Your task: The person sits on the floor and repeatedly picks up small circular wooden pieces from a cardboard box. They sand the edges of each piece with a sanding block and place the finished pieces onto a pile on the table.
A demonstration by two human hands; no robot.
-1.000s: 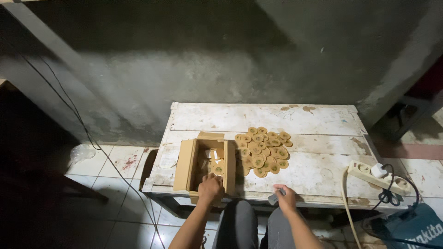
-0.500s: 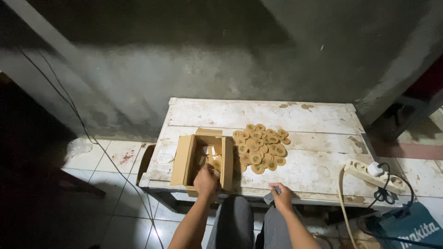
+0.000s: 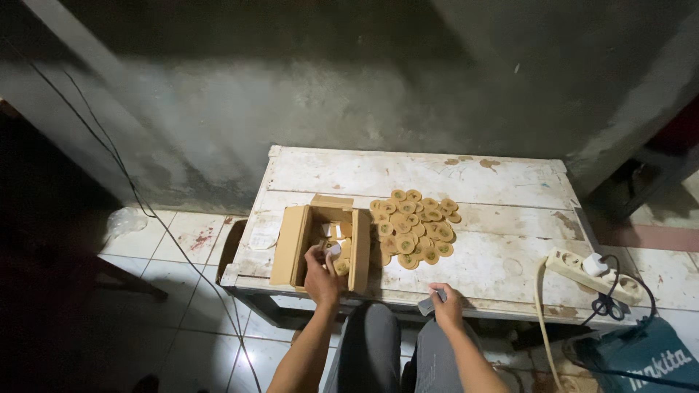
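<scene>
A: Locate the cardboard box [image 3: 320, 244].

B: Left of centre on the table [image 3: 495, 182]. The left hand [image 3: 321, 275] reaches inside; its grip is hidden. The right hand [image 3: 445, 304] is closed on a small grey object [image 3: 427, 305].

A: Handling?

B: Probably light and crushable; hold the walls, not the flaps.

One cardboard box [image 3: 320, 244], one power strip [image 3: 593, 271], roughly twenty-five wooden discs [image 3: 415, 227].

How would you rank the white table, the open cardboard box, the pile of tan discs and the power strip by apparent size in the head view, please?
1. white table
2. cardboard box
3. pile of tan discs, close to the box, so unsure
4. power strip
</scene>
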